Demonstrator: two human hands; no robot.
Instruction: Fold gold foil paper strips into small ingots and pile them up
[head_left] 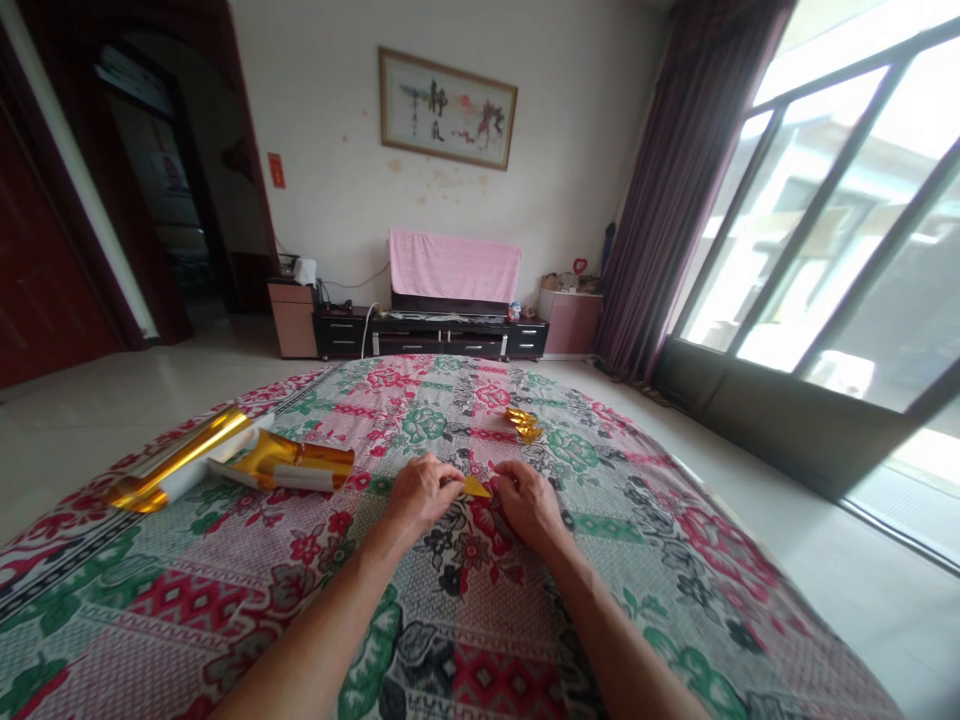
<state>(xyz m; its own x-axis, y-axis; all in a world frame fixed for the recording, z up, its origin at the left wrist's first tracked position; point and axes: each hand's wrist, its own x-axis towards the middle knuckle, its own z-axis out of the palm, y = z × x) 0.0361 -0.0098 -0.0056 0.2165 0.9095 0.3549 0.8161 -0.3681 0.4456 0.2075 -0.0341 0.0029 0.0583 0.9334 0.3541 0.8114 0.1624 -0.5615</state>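
Observation:
Between my two hands is a small folded piece of gold paper [477, 487], pointed in shape. My left hand [426, 494] pinches its left end between thumb and fingers. At its right end, my right hand [527, 497] has its fingers closed at the paper's tip. Just beyond my right hand, a few folded gold paper pieces [523, 425] lie in a small group on the patterned cloth [420, 425]. Off to the left are gold foil sheets [300, 462] with white undersides, partly curled, and a longer rolled gold sheet [187, 460].
The flowered cloth covers a round-edged table. Past its far edge stands a low black cabinet [472, 338] with a pink cloth [454, 262] draped over something on top. Tall windows [825, 230] and a purple curtain [664, 200] are on the right, a doorway [169, 200] on the left.

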